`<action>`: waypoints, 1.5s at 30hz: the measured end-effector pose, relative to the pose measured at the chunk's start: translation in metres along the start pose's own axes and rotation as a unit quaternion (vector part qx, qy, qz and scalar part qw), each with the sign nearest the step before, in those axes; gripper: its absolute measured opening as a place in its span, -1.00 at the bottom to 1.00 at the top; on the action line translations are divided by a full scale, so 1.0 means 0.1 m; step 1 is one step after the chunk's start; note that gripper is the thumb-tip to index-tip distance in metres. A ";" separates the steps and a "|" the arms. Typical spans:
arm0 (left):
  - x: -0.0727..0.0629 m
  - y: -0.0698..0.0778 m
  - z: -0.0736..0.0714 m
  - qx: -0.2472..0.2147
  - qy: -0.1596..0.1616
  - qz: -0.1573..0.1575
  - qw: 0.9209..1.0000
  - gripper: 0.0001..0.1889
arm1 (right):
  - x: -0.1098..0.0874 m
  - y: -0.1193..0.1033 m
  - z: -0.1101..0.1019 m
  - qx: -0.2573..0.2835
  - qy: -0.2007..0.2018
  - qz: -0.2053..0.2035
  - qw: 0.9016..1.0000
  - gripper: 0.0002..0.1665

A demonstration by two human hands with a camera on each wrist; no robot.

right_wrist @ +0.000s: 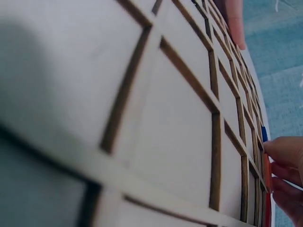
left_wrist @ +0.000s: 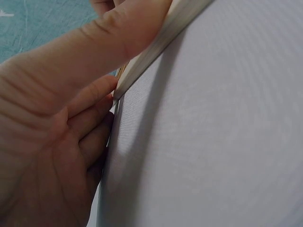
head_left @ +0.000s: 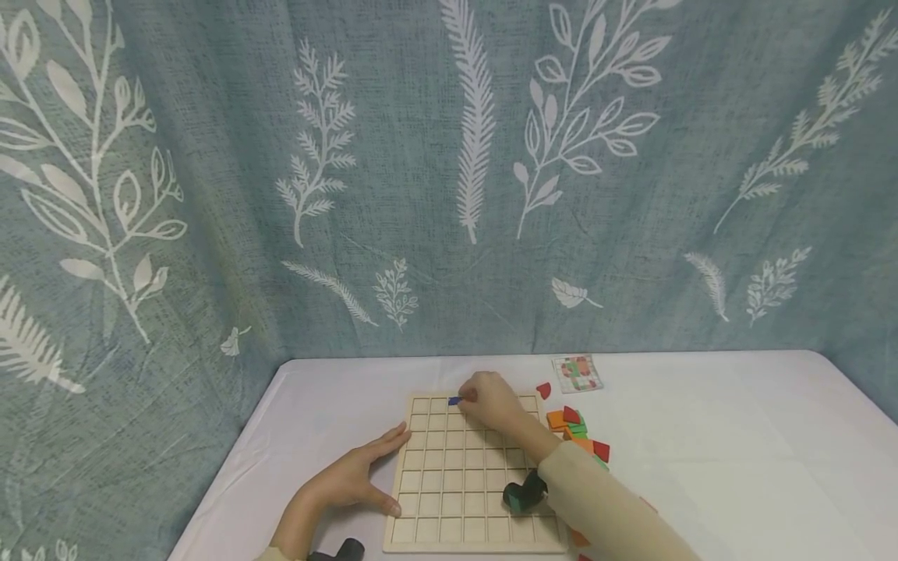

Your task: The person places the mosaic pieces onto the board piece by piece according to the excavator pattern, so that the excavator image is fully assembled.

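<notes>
A pale wooden grid board (head_left: 452,483) lies on the table with raised strips dividing it into square cells. At its far row my right hand (head_left: 493,401) pinches a small flat blue piece (head_left: 454,400) between thumb and fingertips. The blue piece (right_wrist: 264,133) pokes out past the fingertips in the right wrist view, and the rest of it is hidden. Spread along the board's left edge, my left hand (head_left: 354,474) has its thumb and straight fingers touching the rim. That rim (left_wrist: 156,42) runs under the left thumb in the left wrist view.
Beside the board's right edge lie loose orange pieces (head_left: 556,420), green pieces (head_left: 578,428) and red pieces (head_left: 601,450), partly hidden by the right arm. A single red piece (head_left: 543,390) sits near a patterned card (head_left: 578,374). A patterned curtain (head_left: 435,195) hangs behind the white table.
</notes>
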State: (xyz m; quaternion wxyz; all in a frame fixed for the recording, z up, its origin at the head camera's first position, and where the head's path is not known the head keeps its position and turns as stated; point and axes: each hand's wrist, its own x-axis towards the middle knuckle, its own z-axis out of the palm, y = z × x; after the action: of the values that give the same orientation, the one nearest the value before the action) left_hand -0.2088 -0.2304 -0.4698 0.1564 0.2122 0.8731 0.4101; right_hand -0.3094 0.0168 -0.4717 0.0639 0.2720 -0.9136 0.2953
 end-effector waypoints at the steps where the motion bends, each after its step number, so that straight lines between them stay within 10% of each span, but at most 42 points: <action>1: 0.00 0.00 0.00 -0.001 0.000 0.000 1.000 0.11 | 0.00 0.00 0.00 -0.001 0.000 0.003 1.000 -0.86; 22: 0.03 0.00 0.04 0.008 -0.005 -0.001 1.000 0.12 | -0.49 0.22 -0.47 0.125 0.055 0.019 0.990 -0.75; 33: 0.03 0.00 0.02 0.015 -0.005 0.002 1.000 0.12 | -0.83 0.69 -0.97 0.027 0.057 0.031 0.998 -0.80; 45: 0.01 0.00 0.00 0.022 0.000 0.007 1.000 0.12 | -1.32 0.80 -1.21 0.033 -0.066 0.070 0.995 -0.80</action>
State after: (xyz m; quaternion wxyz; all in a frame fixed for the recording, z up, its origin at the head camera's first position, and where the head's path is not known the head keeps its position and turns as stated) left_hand -0.2096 -0.2297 -0.4697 0.1488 0.2213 0.8805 0.3920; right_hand -0.2456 0.2008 -0.4499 -0.0261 0.2282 -0.9224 0.3106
